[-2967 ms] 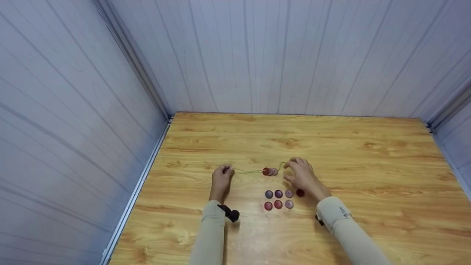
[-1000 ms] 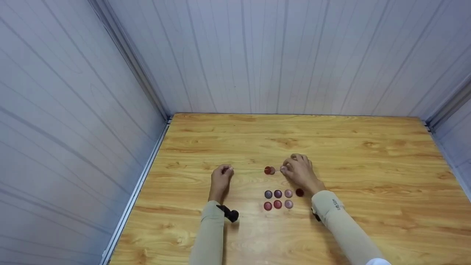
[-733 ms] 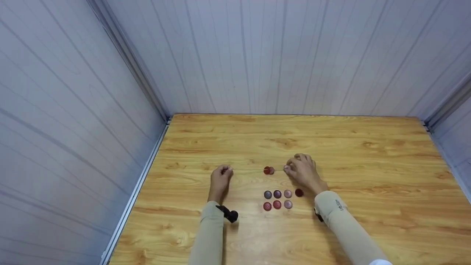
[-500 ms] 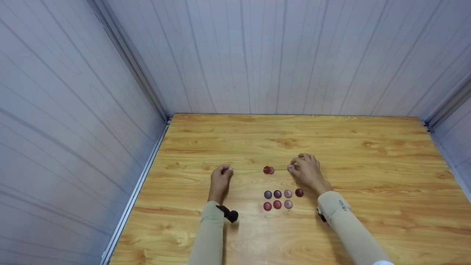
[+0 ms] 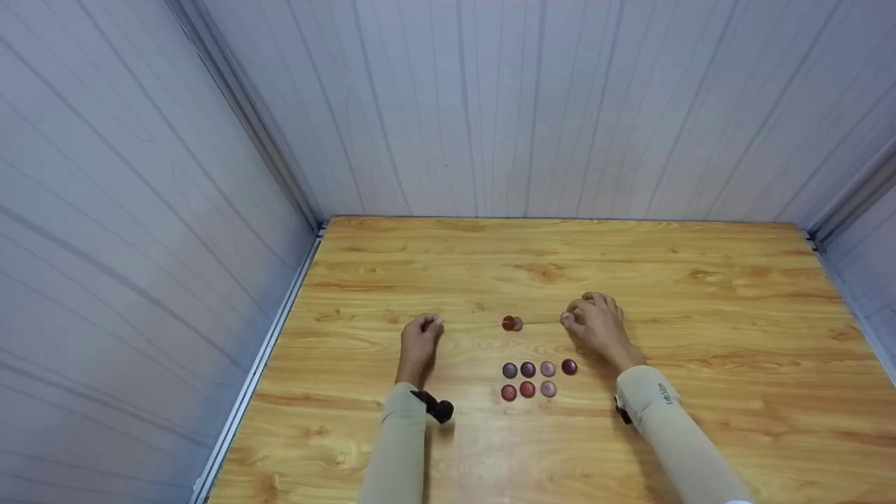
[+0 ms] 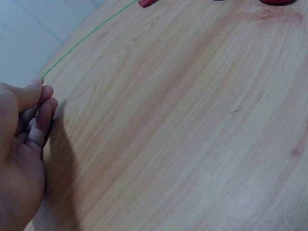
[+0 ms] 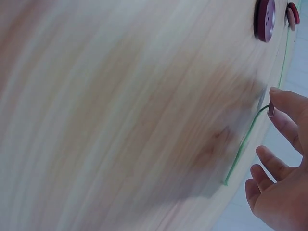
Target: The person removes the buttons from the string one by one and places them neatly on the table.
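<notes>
My left hand (image 5: 418,343) pinches one end of a green string (image 6: 91,33) between thumb and forefinger. To the right, my right hand (image 5: 598,330) pinches the string near its other end, and a short tail (image 7: 239,150) hangs past the fingertips in the right wrist view. Between the hands the string runs nearly straight. On it, about midway, sit a red button (image 5: 508,323) and a pinkish button (image 5: 518,323), overlapping each other.
Nearer the body, several buttons lie in two rows: dark grey (image 5: 509,369), dark purple (image 5: 528,369), pink (image 5: 548,368) and maroon (image 5: 569,367) behind, red (image 5: 527,389) and mauve (image 5: 548,388) among those in front. Panel walls (image 5: 490,140) bound the wooden table (image 5: 392,245).
My right hand has moved right along the string, away from the buttons on it. The slack string has straightened, and its buttons have bunched together. My left hand has stayed put.
</notes>
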Demonstrator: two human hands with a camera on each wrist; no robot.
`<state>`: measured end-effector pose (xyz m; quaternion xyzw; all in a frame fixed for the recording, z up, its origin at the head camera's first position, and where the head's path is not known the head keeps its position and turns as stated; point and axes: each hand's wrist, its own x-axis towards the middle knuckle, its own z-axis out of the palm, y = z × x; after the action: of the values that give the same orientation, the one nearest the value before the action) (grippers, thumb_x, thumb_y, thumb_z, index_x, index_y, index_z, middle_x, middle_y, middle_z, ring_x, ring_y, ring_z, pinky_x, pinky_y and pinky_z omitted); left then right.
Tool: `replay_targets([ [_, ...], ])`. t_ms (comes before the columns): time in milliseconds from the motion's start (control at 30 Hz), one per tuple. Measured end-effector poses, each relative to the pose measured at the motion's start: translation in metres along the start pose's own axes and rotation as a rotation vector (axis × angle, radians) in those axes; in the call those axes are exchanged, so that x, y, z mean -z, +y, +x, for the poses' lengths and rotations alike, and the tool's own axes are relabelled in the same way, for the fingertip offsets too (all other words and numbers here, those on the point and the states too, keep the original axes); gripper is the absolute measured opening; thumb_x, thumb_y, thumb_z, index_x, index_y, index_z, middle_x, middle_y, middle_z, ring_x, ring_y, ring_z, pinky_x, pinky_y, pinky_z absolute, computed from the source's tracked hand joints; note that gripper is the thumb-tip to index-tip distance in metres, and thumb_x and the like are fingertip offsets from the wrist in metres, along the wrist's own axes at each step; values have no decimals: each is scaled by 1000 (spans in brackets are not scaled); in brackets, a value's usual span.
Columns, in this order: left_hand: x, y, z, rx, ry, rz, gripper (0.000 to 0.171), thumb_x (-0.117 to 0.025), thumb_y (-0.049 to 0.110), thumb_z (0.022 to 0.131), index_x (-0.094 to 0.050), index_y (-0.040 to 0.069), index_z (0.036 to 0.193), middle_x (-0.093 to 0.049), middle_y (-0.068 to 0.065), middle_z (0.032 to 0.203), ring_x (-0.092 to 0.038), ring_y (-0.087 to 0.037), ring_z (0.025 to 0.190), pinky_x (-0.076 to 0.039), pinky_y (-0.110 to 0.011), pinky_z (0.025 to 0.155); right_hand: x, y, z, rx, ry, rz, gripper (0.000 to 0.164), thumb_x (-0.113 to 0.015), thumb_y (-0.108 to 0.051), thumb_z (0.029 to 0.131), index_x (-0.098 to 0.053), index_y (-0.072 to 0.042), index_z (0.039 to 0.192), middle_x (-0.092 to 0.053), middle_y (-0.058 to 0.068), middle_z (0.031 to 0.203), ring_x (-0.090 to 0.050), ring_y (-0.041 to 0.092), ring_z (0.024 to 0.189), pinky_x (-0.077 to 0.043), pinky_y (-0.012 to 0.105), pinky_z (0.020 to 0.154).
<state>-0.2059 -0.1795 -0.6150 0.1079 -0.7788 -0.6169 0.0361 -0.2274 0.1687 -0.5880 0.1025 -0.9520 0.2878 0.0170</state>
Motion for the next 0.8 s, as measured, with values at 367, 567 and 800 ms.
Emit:
replay_targets([
  [367, 1, -2, 2, -6, -7, 42, 17, -59, 15, 95, -67, 0, 100, -65, -8, 87, -59, -16, 80, -49, -30, 76, 8, 10, -2, -37, -13, -2, 25, -62, -29, 94, -65, -8, 107, -43, 25, 136, -29, 46, 128, -18, 62, 104],
  [567, 1, -2, 2, -5, -3, 67, 18, -59, 16, 96, -67, 0, 100, -66, -7, 87, -60, -16, 81, -49, -30, 76, 10, 14, -5, -44, -3, 8, 25, -63, -27, 93, -65, -6, 108, -42, 25, 136, -28, 46, 129, -16, 62, 105],
  [800, 0, -2, 1, 2, -1, 23, 17, -59, 13, 95, -66, -1, 100, -64, -8, 86, -58, -16, 80, -48, -28, 73, 11, 19, -8, -57, 14, 21, 23, -62, -27, 94, -65, -6, 104, -42, 25, 136, -28, 46, 129, -17, 60, 105],
])
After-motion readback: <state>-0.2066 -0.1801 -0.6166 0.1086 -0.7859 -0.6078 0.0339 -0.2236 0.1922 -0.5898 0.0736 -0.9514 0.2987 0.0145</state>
